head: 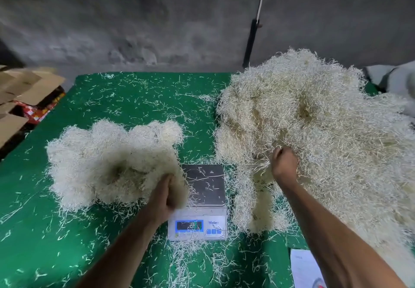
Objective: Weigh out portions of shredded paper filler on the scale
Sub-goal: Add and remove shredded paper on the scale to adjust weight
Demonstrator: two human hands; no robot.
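Two heaps: shredded paper is being kept in two masses on the green table (125,99), either side of the scale.
Big heap (318,130): the right half of the table is being covered by it, and its near edge is spilling down beside the scale's right side.
Small heap (107,162): the left of the table is being taken up by it, with its right edge lying over the scale's left rim.
Scale (202,202): it is being left bare on its steel plate but for a few loose strands; the display is too blurred to be read.
Right hand (284,164): a tuft at the big heap's near edge is being gripped, fingers curled tight into the paper.
Left hand (166,195): the small heap's near right corner is being clutched, fingers closed around a bunch of strands.
Cardboard boxes (24,90): they are being kept off the table's far left.
White sheet (305,269): it is lying at the table's near right, partly hidden by the right forearm.
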